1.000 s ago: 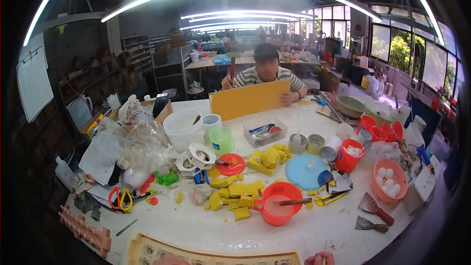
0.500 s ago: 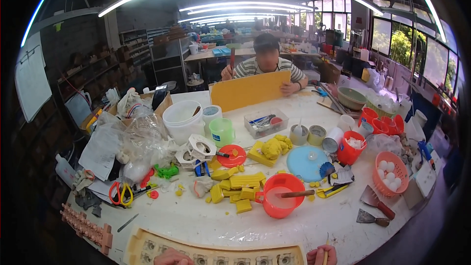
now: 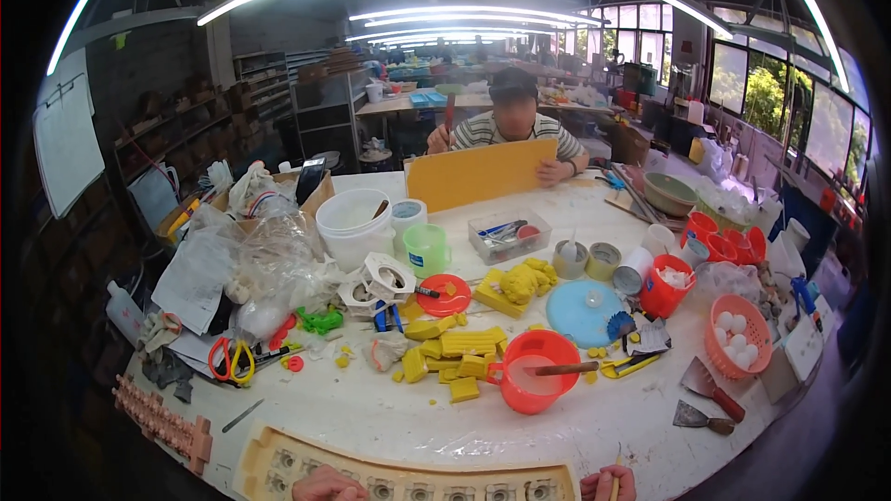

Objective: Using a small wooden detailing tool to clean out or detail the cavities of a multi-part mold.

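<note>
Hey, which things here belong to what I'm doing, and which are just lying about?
Apparently in use:
cream tray, by the left hand
thin tool, in the right hand

Apparently lying about:
scissors
scrapers
pink basket

- A workshop: two scrapers [image 3: 698, 377] lie right of the red mug [image 3: 531, 397].
- A cream mould [image 3: 399, 473] lies before the mug.
- Far behind the mug, another worktable [image 3: 397, 107] stands under strip lights [image 3: 464, 8].

The cream mould [image 3: 408, 470] looks smooth with a soft sheen, and the slim stick [image 3: 614, 486] looks wooden. Glossy red plastic forms the cup [image 3: 538, 400]; the yellow blocks [image 3: 471, 343] are matt, the bags [image 3: 278, 264] crinkled clear plastic, the scraper blades [image 3: 698, 377] dull metal.
</note>
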The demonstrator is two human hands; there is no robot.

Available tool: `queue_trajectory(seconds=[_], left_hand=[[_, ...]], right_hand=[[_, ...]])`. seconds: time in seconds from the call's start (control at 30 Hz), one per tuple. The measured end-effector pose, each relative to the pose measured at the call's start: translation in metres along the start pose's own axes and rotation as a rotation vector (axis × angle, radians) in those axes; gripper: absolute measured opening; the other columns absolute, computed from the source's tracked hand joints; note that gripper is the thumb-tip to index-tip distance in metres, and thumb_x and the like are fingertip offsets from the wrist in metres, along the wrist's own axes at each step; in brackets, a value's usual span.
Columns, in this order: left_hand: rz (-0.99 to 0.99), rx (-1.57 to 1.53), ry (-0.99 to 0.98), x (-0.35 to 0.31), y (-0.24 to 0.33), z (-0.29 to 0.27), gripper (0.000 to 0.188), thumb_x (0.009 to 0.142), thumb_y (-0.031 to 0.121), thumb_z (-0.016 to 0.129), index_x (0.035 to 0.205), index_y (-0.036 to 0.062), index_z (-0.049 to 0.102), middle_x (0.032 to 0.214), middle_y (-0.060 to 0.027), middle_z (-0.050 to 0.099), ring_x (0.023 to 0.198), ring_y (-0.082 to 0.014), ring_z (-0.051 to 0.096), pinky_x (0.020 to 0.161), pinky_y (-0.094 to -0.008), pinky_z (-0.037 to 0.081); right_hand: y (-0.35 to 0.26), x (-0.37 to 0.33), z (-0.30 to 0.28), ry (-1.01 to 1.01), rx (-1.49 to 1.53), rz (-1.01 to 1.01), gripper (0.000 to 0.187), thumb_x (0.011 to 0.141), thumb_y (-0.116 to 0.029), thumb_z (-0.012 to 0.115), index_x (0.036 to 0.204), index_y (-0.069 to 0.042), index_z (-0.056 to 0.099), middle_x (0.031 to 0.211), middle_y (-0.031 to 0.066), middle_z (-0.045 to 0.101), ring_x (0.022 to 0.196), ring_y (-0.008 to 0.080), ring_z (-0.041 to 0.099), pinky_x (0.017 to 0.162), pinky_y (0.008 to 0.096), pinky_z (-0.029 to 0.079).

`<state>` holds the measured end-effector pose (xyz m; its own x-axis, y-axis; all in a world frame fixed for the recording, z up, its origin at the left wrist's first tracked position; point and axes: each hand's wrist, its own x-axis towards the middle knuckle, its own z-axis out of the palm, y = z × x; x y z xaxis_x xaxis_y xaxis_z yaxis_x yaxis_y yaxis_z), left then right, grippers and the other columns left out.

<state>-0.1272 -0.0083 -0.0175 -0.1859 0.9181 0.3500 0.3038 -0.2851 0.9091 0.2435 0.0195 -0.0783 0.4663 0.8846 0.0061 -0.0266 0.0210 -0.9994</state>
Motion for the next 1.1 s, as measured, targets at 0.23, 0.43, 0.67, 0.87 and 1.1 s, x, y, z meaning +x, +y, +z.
queue_trajectory(seconds=[0.23, 0.43, 0.67, 0.87, 1.1], left_hand=[[0.034, -0.001, 0.006, -0.003, -0.001, -0.001, 0.02, 0.098, 0.009, 0.064, 0.088, -0.0067, 0.07, 0.088, -0.0131, 0.071, 0.078, -0.0199, 0.064, 0.069, -0.0331, 0.05], [0.008, -0.013, 0.013, 0.001, 0.002, 0.0, 0.019, 0.097, 0.008, 0.065, 0.086, -0.0064, 0.071, 0.085, -0.0134, 0.071, 0.075, -0.0211, 0.062, 0.069, -0.0345, 0.049], [0.089, 0.042, 0.007, 0.007, 0.006, 0.001, 0.018, 0.095, 0.007, 0.065, 0.082, -0.0054, 0.069, 0.084, -0.0144, 0.071, 0.075, -0.0245, 0.062, 0.07, -0.0361, 0.048], [0.064, 0.053, -0.008, 0.009, 0.015, 0.001, 0.018, 0.093, 0.007, 0.065, 0.08, -0.0053, 0.069, 0.082, -0.0142, 0.071, 0.076, -0.0247, 0.062, 0.07, -0.0359, 0.049], [0.076, 0.017, 0.014, 0.005, 0.009, 0.003, 0.02, 0.094, 0.008, 0.066, 0.081, -0.0053, 0.069, 0.082, -0.0148, 0.07, 0.076, -0.0244, 0.063, 0.07, -0.0358, 0.049]], right_hand=[[-0.001, 0.0, 0.0, -0.002, 0.016, 0.003, 0.017, 0.108, -0.02, 0.054, 0.111, -0.004, 0.059, 0.085, 0.0044, 0.064, 0.074, 0.0122, 0.057, 0.067, 0.0261, 0.049], [-0.003, 0.001, 0.001, -0.007, 0.007, -0.009, 0.017, 0.108, -0.02, 0.054, 0.11, -0.004, 0.059, 0.085, 0.0045, 0.063, 0.074, 0.0122, 0.057, 0.067, 0.0261, 0.049], [0.002, 0.002, -0.001, -0.003, -0.015, -0.021, 0.019, 0.108, -0.021, 0.055, 0.11, -0.003, 0.059, 0.085, 0.0058, 0.064, 0.073, 0.013, 0.059, 0.066, 0.0268, 0.05], [0.0, 0.001, -0.002, -0.001, -0.068, -0.038, 0.02, 0.108, -0.022, 0.054, 0.111, -0.002, 0.059, 0.085, 0.0071, 0.065, 0.072, 0.0136, 0.06, 0.065, 0.0271, 0.051], [0.005, 0.001, -0.005, -0.008, -0.005, -0.02, 0.018, 0.108, -0.02, 0.054, 0.113, -0.003, 0.058, 0.085, 0.0066, 0.065, 0.073, 0.0128, 0.06, 0.066, 0.0261, 0.051]])
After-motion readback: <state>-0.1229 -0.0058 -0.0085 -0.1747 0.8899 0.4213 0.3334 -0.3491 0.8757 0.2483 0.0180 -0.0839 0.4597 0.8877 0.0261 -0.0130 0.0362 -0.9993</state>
